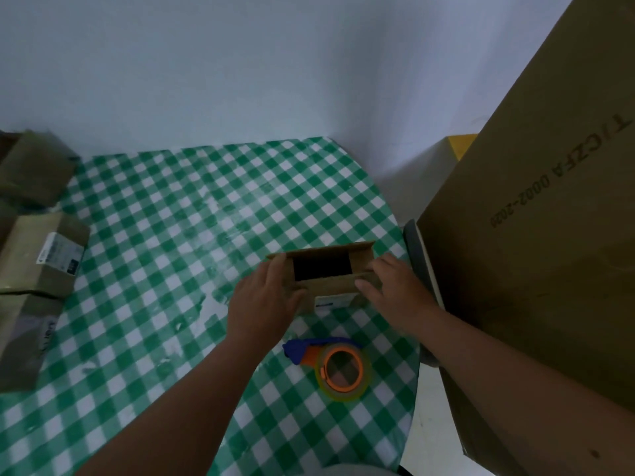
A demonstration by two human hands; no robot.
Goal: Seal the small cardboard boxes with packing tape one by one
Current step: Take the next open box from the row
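so, your box (328, 281) sits on the checked table (165, 235), toward its right edge, just beyond the tape roll (338, 367), and its top is not yet closed: the far flap stands up and a dark opening shows between the flaps. your left hand (266, 297) grasps the left end, fingers up along the side and the thumb round the near corner. your right hand (391, 286) holds the right end, with the fingers laid over the near flap and pressing it inward. neither hand is clenched on nothing, and neither is released

judging by its size and thin walls, the box is light and will slide on the glossy cloth if you push from one side only, so keep a hand on each end. the cardboard looks stiff at the corners and soft mid-panel; take hold at the ends and corners, not the middle of a wall, or it may buckle. the flaps should bend easily along their creases, so fold them flat and pin them with one palm. the roll with its blue and orange dispenser lies close by your wrists, an easy reach. other taped boxes (41, 255) lie at the table's left edge
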